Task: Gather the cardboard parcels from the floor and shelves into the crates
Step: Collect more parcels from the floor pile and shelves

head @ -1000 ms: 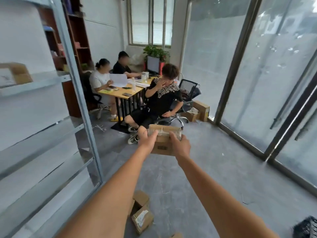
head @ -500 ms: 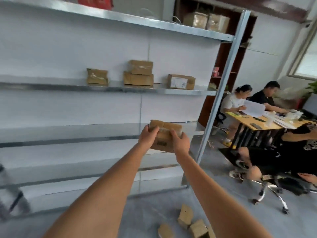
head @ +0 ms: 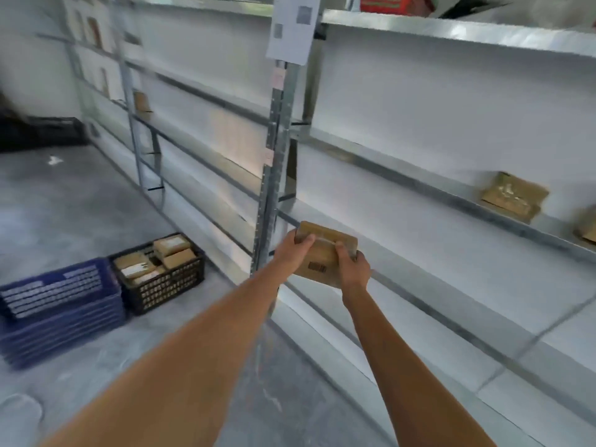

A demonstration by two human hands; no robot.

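I hold a small cardboard parcel (head: 324,256) with a barcode label out in front of me at arm's length. My left hand (head: 292,251) grips its left end and my right hand (head: 353,269) grips its right end. A black crate (head: 167,285) stands on the floor at lower left, holding several cardboard parcels (head: 154,261). Another parcel (head: 512,196) lies on the metal shelf (head: 419,185) at right, and a second one (head: 588,227) shows at the right edge. A small parcel (head: 142,103) sits on a far shelf at left.
A stack of blue crates (head: 58,304) stands left of the black crate. A steel upright post (head: 274,162) rises just left of my hands, with a paper sheet (head: 292,27) on it. Dark crates (head: 42,132) sit in the far left corner. Grey concrete floor (head: 80,204) stretches left.
The view has swung left, from the people at the desk past the shelves to the crates on the floor. Both hands have kept hold of the same parcel throughout.
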